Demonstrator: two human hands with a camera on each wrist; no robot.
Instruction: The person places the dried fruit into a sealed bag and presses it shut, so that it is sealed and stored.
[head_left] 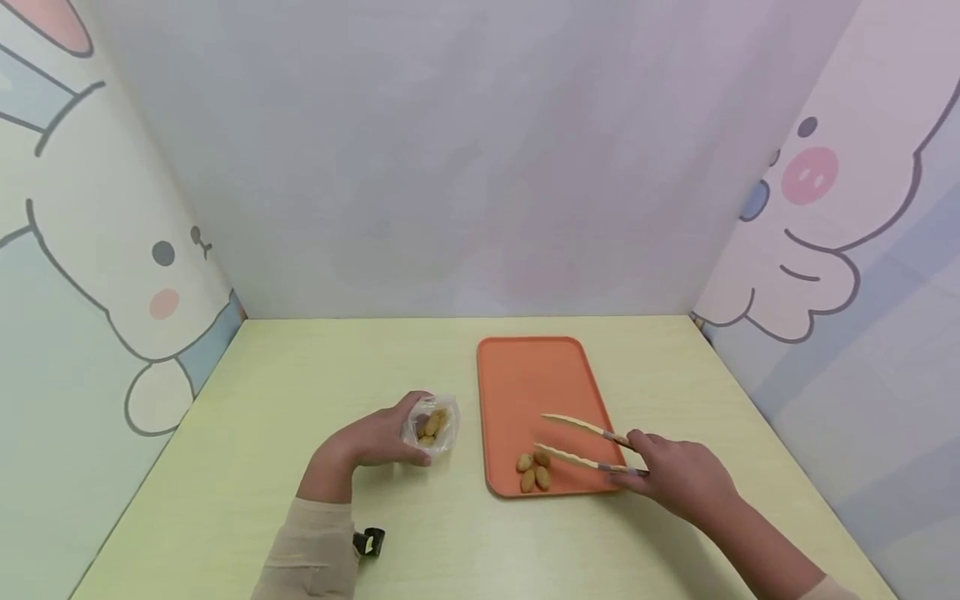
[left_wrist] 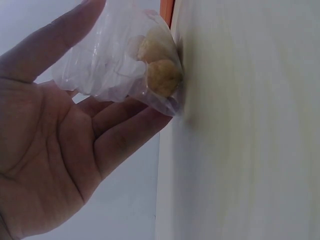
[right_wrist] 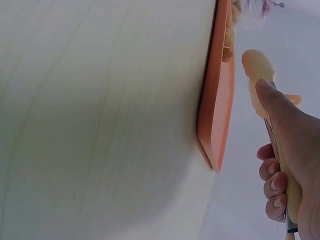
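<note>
My left hand (head_left: 382, 435) grips a clear plastic bag (head_left: 452, 425), thumb on one side and fingers on the other. The bag's mouth is open, and several golden-brown, rounded pieces (head_left: 432, 425) lie inside. In the left wrist view the bag (left_wrist: 107, 60) stands close over the table, with lumpy pieces (left_wrist: 164, 78) at its bottom. My right hand (head_left: 684, 479) holds cream-tipped tongs (head_left: 576, 458) over the tray, their arms spread with nothing between the tips. Several similar brown pieces (head_left: 528, 481) lie in the tray's near left corner, beside the lower tip.
The orange rectangular tray (head_left: 528, 375) lies on the pale wooden table (head_left: 337, 358), right of the bag. A black strap piece (head_left: 369, 542) sticks out by the left sleeve. Behind the table rises a plain wall (head_left: 450, 167), with cartoon-printed side walls.
</note>
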